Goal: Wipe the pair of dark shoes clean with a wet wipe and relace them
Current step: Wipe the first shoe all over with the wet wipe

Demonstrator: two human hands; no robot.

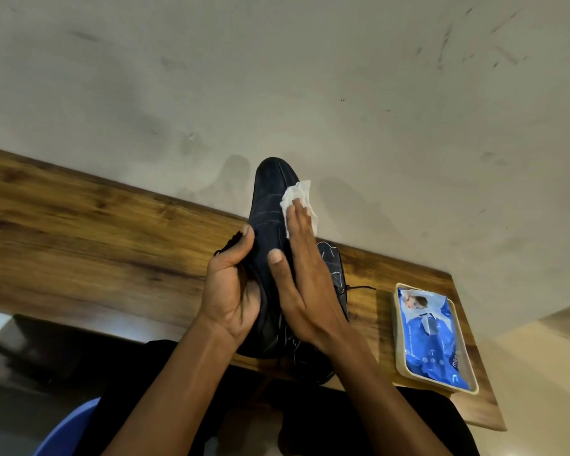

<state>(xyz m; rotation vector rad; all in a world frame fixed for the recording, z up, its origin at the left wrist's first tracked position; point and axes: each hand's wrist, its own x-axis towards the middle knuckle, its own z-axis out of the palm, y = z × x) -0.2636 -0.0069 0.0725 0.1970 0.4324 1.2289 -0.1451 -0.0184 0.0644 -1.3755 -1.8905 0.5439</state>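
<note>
A dark shoe (268, 195) is held up over the table with its toe pointing away from me. My left hand (234, 287) grips it round the heel part, fingers curled, with a black lace end showing above the thumb. My right hand (305, 274) lies flat along the shoe's right side with straight fingers and presses a white wet wipe (296, 200) against the upper near the toe. The second dark shoe (334, 274) rests on the table behind my right hand, mostly hidden, its black lace (359, 287) trailing to the right.
A wooden table (96, 232) runs along a scuffed pale wall (310, 77). A blue wet-wipe pack (431, 340) lies in a cream tray (405, 370) at the table's right end. A blue chair edge (66, 432) shows at the lower left, beside my dark-clothed legs.
</note>
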